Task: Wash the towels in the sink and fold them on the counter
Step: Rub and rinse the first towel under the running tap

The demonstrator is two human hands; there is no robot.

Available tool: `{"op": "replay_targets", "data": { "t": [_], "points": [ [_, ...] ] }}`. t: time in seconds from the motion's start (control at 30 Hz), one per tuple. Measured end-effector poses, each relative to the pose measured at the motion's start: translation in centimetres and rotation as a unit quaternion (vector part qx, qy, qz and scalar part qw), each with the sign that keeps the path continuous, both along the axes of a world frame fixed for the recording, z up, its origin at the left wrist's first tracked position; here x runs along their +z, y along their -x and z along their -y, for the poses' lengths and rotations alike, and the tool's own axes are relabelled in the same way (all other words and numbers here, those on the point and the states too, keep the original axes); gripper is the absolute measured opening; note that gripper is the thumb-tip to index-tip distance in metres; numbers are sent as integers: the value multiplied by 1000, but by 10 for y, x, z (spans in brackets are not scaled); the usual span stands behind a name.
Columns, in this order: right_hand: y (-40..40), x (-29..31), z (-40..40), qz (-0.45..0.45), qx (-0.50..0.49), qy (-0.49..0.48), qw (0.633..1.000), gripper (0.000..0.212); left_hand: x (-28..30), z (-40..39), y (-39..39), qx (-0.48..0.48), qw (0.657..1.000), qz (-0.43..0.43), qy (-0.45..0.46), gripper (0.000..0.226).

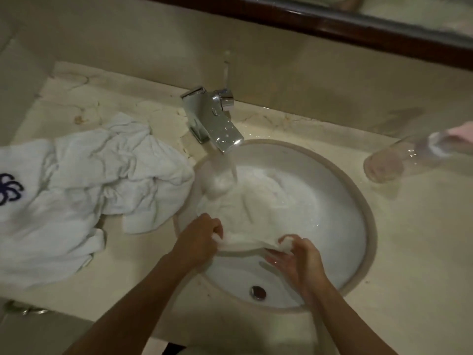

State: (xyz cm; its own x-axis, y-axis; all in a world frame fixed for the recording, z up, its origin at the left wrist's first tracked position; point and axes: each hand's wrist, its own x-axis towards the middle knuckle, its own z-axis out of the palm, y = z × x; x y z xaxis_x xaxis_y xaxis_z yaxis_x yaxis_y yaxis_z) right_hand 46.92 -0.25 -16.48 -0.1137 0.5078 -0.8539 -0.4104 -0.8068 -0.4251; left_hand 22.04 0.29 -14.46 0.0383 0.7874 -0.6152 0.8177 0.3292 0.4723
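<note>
A white towel (pixel 256 203) lies spread in the round white sink (pixel 358 196), and water runs onto it from the chrome faucet (pixel 215 119). My left hand (pixel 199 239) grips the towel's near edge on the left. My right hand (pixel 297 257) pinches the same edge on the right, so the edge is stretched between both hands above the basin. A second white towel (pixel 97 175) lies crumpled on the beige counter (pixel 419 252) left of the sink, with a dark blue emblem (pixel 9 188) at its far left.
A clear drinking glass (pixel 394 160) stands on the counter right of the sink, with something pink (pixel 460 131) behind it. The sink drain (pixel 258 292) is near me. A dark-framed mirror edge (pixel 332 24) runs above the backsplash.
</note>
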Motion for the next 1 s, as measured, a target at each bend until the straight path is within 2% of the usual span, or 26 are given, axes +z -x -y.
{"op": "replay_targets", "data": {
  "t": [0.07,0.1,0.13,0.2,0.27,0.3,0.37,0.43,0.47,0.5,0.53,0.63,0.7,0.73,0.77,0.83,0.9,0.93,0.97,1.0],
  "points": [
    [1,-5,-1,-1,-113,60,992,46,-9,5,3,34,999,-4,-37,19],
    [3,-8,-4,28,-116,76,990,49,-10,8,4,32,998,-12,-46,19],
    [5,-14,-9,77,-77,85,990,47,-10,12,5,12,999,-26,-41,20],
    [11,-23,-19,171,94,70,978,42,1,19,1,-101,993,-56,10,22],
    [19,-33,-25,215,301,2,929,46,14,22,-5,-201,973,-88,78,20],
    [23,-38,-26,228,375,-30,898,45,15,24,-9,-193,972,-79,105,25],
    [31,-47,-24,243,433,-65,865,39,8,21,-14,-51,994,-42,85,38],
    [36,-49,-21,245,405,-94,876,38,-9,13,-22,89,991,-98,-8,42],
    [39,-43,-21,230,363,-117,895,32,-16,11,-27,125,982,-139,-16,56],
    [40,-36,-22,213,313,-136,915,26,-24,12,-33,146,977,-156,11,72],
    [41,-25,-24,194,270,-154,931,22,-29,14,-38,144,975,-164,41,78],
    [39,-1,-35,130,180,-193,956,17,-41,16,-50,113,978,-147,96,50],
    [38,13,-51,59,135,-195,970,20,-37,4,-49,178,974,-49,128,45],
    [35,20,-60,2,106,-166,980,30,-34,-4,-44,247,959,30,135,51],
    [32,25,-69,-61,83,-132,986,42,-31,-14,-37,328,929,124,122,55],
    [25,31,-90,-111,76,-81,988,68,-24,-36,-19,437,840,311,78,49],
    [28,25,-108,-47,98,-75,991,77,-12,-59,-6,483,729,480,71,23],
    [35,24,-115,10,108,-87,990,76,-6,-74,-2,503,682,525,72,16],
    [44,24,-120,67,110,-98,987,74,-3,-87,1,514,665,539,55,18],
    [50,24,-123,125,108,-119,979,73,-1,-98,2,513,671,534,40,26]
  ]
}}
